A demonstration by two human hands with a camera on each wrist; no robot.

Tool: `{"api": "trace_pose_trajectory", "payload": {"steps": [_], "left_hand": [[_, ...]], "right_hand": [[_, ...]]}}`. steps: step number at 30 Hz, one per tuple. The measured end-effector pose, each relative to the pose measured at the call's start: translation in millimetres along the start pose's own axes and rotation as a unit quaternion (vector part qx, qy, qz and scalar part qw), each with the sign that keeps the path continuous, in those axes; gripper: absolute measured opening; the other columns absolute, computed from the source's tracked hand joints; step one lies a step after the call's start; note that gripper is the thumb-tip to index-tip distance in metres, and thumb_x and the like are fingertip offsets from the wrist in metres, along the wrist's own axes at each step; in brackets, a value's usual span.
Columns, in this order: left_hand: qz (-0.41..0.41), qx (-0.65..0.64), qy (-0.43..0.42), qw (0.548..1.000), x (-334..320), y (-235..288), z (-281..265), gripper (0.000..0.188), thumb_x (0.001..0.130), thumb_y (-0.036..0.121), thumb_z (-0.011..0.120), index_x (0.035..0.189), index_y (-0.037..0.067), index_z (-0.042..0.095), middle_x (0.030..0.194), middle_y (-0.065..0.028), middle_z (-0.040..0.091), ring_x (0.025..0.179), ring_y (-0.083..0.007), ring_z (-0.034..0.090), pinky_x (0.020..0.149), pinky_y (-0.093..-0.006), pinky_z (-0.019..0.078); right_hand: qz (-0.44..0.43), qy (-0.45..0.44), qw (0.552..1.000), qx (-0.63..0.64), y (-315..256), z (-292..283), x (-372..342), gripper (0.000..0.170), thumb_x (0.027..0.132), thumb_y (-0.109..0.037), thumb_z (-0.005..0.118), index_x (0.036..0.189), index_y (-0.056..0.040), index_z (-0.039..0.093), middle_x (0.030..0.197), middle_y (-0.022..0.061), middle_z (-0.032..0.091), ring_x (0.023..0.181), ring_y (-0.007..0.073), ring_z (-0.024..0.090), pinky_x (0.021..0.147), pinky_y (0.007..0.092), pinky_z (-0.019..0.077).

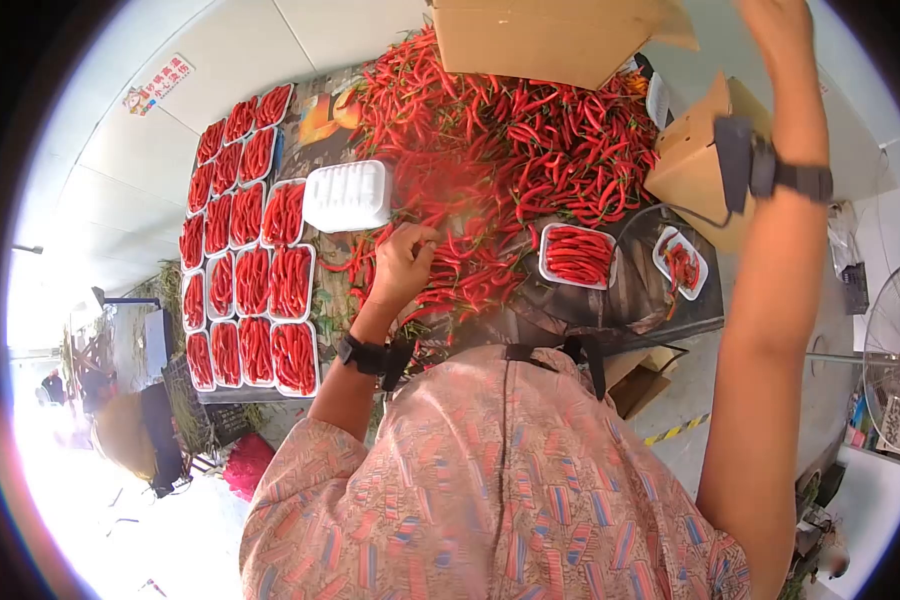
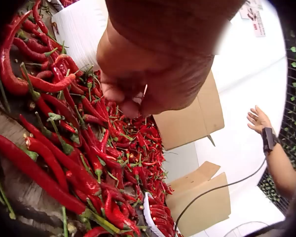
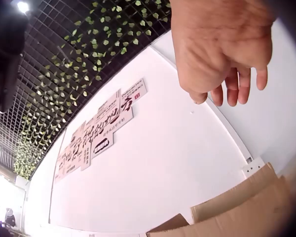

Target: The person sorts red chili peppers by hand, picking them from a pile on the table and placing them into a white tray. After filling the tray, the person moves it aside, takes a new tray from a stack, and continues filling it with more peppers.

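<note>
My left hand (image 1: 405, 262) is over the near left part of the red chili heap (image 1: 580, 150), beside a white foam tray stack (image 1: 348, 196). Up close in the left wrist view, the left hand (image 2: 153, 74) has curled fingers above the chilies (image 2: 89, 163); a thin pale sliver shows between them, and no chili is visible in the grip. Raised high at the far right is my right hand (image 1: 775, 25), cut off by the head view's edge. The right wrist view shows that hand (image 3: 224, 54) with fingers loosely extended, holding nothing, in front of a white wall.
Rows of chili-filled trays (image 1: 253, 280) cover the table's left end. Right of the heap's near edge are a filled tray (image 1: 577, 256) and a partly filled one (image 1: 681, 263). Cardboard boxes (image 1: 545, 40) stand behind and right of the heap. A black cable (image 2: 212, 189) runs from my right wrist.
</note>
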State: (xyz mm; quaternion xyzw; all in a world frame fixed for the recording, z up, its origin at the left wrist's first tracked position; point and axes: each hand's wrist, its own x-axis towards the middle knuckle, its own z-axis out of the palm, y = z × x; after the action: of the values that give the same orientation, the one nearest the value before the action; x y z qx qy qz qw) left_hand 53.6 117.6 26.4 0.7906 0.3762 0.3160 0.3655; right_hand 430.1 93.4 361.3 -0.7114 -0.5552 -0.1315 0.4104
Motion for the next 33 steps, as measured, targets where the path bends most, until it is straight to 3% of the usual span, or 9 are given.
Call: {"api": "trace_pose_trajectory", "payload": {"steps": [8,12,15,18,21,24,26,28,33], "left_hand": [[0.086,0.051,0.053,0.994,25,-6,18,0.012,0.077,0.002,0.062,0.089,0.002,0.065,0.091,-0.0112,0.062,0.077,-0.0258,0.062,0.068,-0.0333,0.0495],[0.106,0.051,-0.003,0.993,45,6,37,0.012,0.078,0.008,0.060,0.088,0.004,0.066,0.089,-0.0126,0.062,0.081,-0.0310,0.061,0.070,-0.0385,0.0502],[0.136,0.092,-0.034,0.986,66,-6,65,0.015,0.079,0.016,0.057,0.088,0.008,0.066,0.087,-0.0126,0.062,0.083,-0.0343,0.060,0.070,-0.0431,0.0498],[0.220,0.148,-0.029,0.964,79,-10,90,0.017,0.079,0.017,0.058,0.091,0.009,0.067,0.090,-0.0122,0.062,0.085,-0.0330,0.061,0.070,-0.0427,0.0507],[0.094,0.177,-0.082,0.976,83,5,97,0.019,0.078,0.018,0.059,0.094,0.012,0.067,0.095,-0.0114,0.062,0.087,-0.0321,0.062,0.070,-0.0422,0.0517],[0.072,0.268,-0.129,0.952,89,3,103,0.021,0.078,0.020,0.060,0.098,0.014,0.067,0.101,-0.0100,0.062,0.087,-0.0324,0.063,0.072,-0.0432,0.0521],[0.096,0.289,-0.147,0.941,90,-7,105,0.019,0.079,0.022,0.060,0.093,0.011,0.068,0.096,-0.0108,0.063,0.085,-0.0328,0.063,0.072,-0.0433,0.0516],[0.061,0.229,-0.116,0.965,84,-7,89,0.018,0.080,0.024,0.063,0.092,0.012,0.069,0.090,-0.0082,0.065,0.080,-0.0265,0.065,0.068,-0.0388,0.0517],[0.001,0.017,-0.054,0.998,53,14,57,0.015,0.082,0.019,0.068,0.087,0.005,0.071,0.077,-0.0070,0.067,0.068,-0.0132,0.063,0.062,-0.0290,0.0488]], "right_hand": [[0.068,0.146,0.987,0.012,59,-75,-82,0.034,0.089,-0.030,0.063,0.110,-0.0035,0.068,0.103,0.0044,0.069,0.098,0.0131,0.062,0.093,0.0225,0.0418],[-0.038,0.183,0.969,-0.163,48,-131,-122,0.033,0.086,-0.025,0.065,0.091,0.0080,0.068,0.090,0.0220,0.068,0.081,0.0270,0.067,0.073,0.0338,0.0534],[-0.048,0.202,0.944,-0.256,34,-166,-144,0.036,0.090,-0.027,0.061,0.087,0.0084,0.067,0.081,0.0201,0.068,0.073,0.0278,0.065,0.066,0.0347,0.0521],[0.201,0.306,0.887,-0.280,27,-194,-160,0.036,0.090,-0.027,0.059,0.083,0.0080,0.067,0.078,0.0187,0.068,0.068,0.0270,0.064,0.064,0.0344,0.0512],[-0.039,0.236,0.921,-0.307,-1,-196,-176,0.035,0.090,-0.026,0.059,0.082,0.0071,0.068,0.078,0.0181,0.068,0.068,0.0266,0.064,0.063,0.0342,0.0512],[0.006,0.210,0.918,-0.337,8,-192,-195,0.035,0.090,-0.027,0.058,0.083,0.0055,0.068,0.079,0.0177,0.069,0.070,0.0271,0.065,0.063,0.0351,0.0514],[0.107,0.128,0.962,-0.215,38,-176,-217,0.021,0.089,-0.020,0.062,0.095,-0.0023,0.070,0.104,0.0066,0.068,0.099,0.0146,0.061,0.087,0.0259,0.0454],[0.134,0.022,0.990,-0.026,38,-117,-241,0.016,0.089,-0.016,0.060,0.095,-0.0021,0.066,0.099,0.0065,0.066,0.087,0.0147,0.061,0.081,0.0262,0.0467],[0.297,-0.282,0.851,0.328,37,54,-299,0.024,0.094,-0.020,0.055,0.102,0.0020,0.064,0.080,0.0048,0.065,0.073,0.0111,0.063,0.067,0.0247,0.0500]]}}
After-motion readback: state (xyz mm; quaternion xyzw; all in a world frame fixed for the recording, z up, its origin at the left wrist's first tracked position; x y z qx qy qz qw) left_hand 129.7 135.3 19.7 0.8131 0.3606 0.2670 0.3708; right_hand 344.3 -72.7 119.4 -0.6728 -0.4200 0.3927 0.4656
